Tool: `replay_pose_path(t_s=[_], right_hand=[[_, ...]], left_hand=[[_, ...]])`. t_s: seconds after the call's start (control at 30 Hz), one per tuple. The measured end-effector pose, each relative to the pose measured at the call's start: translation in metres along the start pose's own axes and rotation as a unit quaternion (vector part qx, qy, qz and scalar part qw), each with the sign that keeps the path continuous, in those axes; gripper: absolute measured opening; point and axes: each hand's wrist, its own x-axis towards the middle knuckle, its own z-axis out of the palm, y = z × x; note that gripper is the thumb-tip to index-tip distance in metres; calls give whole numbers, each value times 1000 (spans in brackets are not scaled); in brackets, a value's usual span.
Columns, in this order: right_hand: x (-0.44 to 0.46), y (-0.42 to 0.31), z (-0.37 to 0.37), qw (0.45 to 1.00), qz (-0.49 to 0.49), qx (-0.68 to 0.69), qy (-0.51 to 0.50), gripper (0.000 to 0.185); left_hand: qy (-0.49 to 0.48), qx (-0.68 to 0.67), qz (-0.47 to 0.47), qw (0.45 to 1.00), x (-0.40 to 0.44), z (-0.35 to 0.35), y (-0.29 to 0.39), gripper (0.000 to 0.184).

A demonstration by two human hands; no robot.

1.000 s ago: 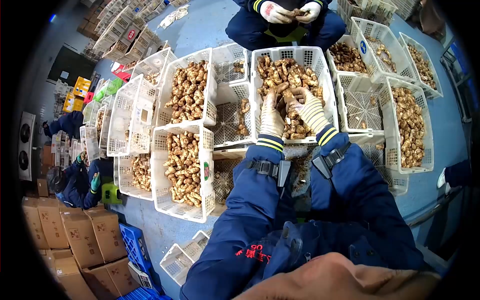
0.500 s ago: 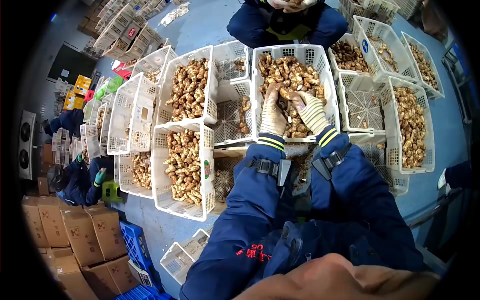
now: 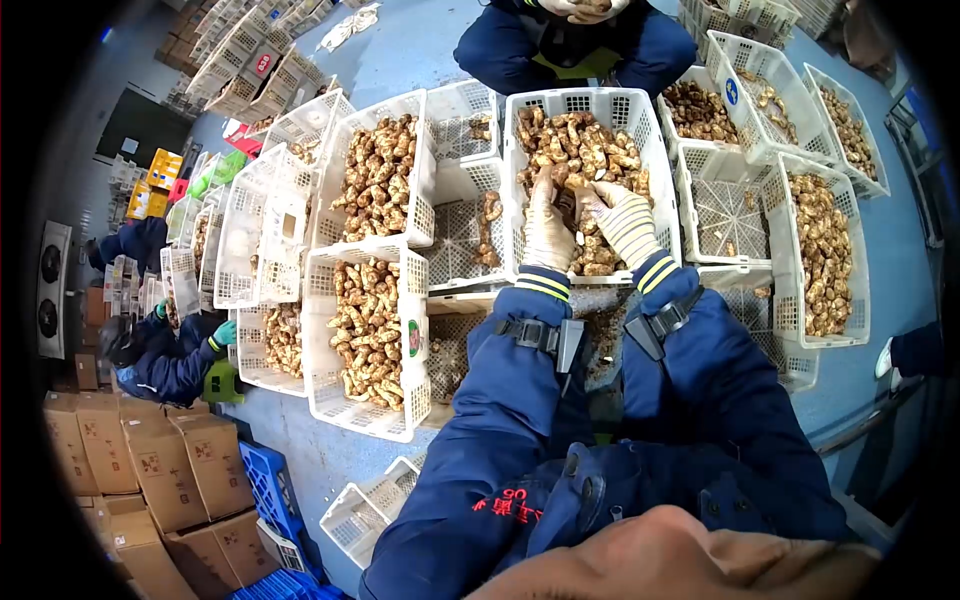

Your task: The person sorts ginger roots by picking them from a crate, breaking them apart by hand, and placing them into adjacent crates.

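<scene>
Both my hands, in white striped gloves with dirty fingertips, are over a white crate [image 3: 664, 225] of brown knobbly mushrooms [image 3: 580, 145]. Fingers closed, my left hand [image 3: 547, 228] holds a mushroom [image 3: 562, 180] at its upper end. My right hand [image 3: 622, 222] is pinched at the right side of the same mushroom, close beside the left. The fingertips are partly hidden against the brown pile. Left of this crate is one with a few mushrooms [image 3: 489, 228] along its side.
Two full crates [image 3: 418, 340] stand at the left, and another full crate [image 3: 858, 300] at the right. A co-worker [image 3: 570, 45] sits across from me, and another [image 3: 165, 360] is at the far left. Cardboard boxes [image 3: 160, 470] and a blue pallet [image 3: 268, 490] lie at the lower left.
My hands have shifted slightly over the crate, and the piece between them has turned. The co-worker across has drawn their hands back; the one at left has moved an arm.
</scene>
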Motion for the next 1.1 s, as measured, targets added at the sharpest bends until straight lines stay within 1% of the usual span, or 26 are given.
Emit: replay_pose_path(t_s=[0.1, 0.2, 0.23, 0.33, 0.37, 0.47, 0.5, 0.57, 0.6, 0.63, 0.67, 0.73, 0.8, 0.83, 0.9, 0.97, 1.0, 1.03, 1.07, 1.1], right_hand=[[0, -10, -9, 999, 0, -32, -10, 59], [0, -8, -6, 1000, -14, 8, 0, 59], [0, -10, -7, 1000, -5, -14, -3, 58], [0, -16, -13, 1000, 3, -24, -17, 58], [-1, -14, -10, 999, -22, -23, 5, 59], [-1, -15, -11, 1000, -10, 6, -5, 60], [0, -11, -10, 999, -35, -26, 11, 64], [2, 5, 0, 993, 35, 111, -3, 70], [2, 0, -2, 981, 69, 179, -10, 72], [0, -6, -8, 959, 149, 237, -34, 80], [-2, -8, -13, 948, 173, 262, -47, 79], [-5, -23, -21, 913, 199, 349, -70, 74], [-4, -21, -15, 896, 179, 397, -84, 71], [-4, -19, -13, 887, 169, 421, -91, 69], [-4, -20, -14, 879, 192, 421, -119, 68], [-3, -21, -17, 876, 199, 416, -140, 66], [-4, -22, -18, 892, 185, 391, -133, 66], [-4, -24, -18, 906, 170, 366, -125, 65], [-4, -26, -18, 920, 154, 340, -119, 65], [-3, -24, -16, 910, 164, 359, -124, 62]], left_hand=[[11, 7, -1, 1000, 1, -3, 0, 32], [11, 18, -2, 1000, 4, -9, -1, 31], [11, 22, -1, 1000, 4, -10, -1, 31], [7, 69, 14, 997, 6, -11, -2, 30], [8, 62, 10, 998, 6, -11, -3, 30], [9, 46, -2, 999, 7, -15, -4, 30], [9, 44, -7, 999, 7, -16, -3, 30], [26, 54, -5, 998, 6, -14, -2, 29], [19, 55, 0, 998, 5, -13, -2, 29], [12, 56, 5, 998, 4, -12, -2, 29], [6, 56, 10, 998, 3, -12, -2, 29], [-40, 61, 7, 997, 8, -16, -3, 32], [-94, 64, 2, 994, 6, -15, -1, 35], [-79, 72, 2, 994, 2, -11, 1, 36], [-51, 87, 3, 995, -6, -3, 3, 39], [-48, 98, 43, 993, 2, -10, 0, 41], [-46, 102, 62, 992, 4, -11, -1, 42], [-19, 95, 67, 993, 3, -12, -3, 40], [-11, 77, 57, 995, 4, -13, -4, 38], [-3, 59, 47, 997, 5, -13, -4, 35]])
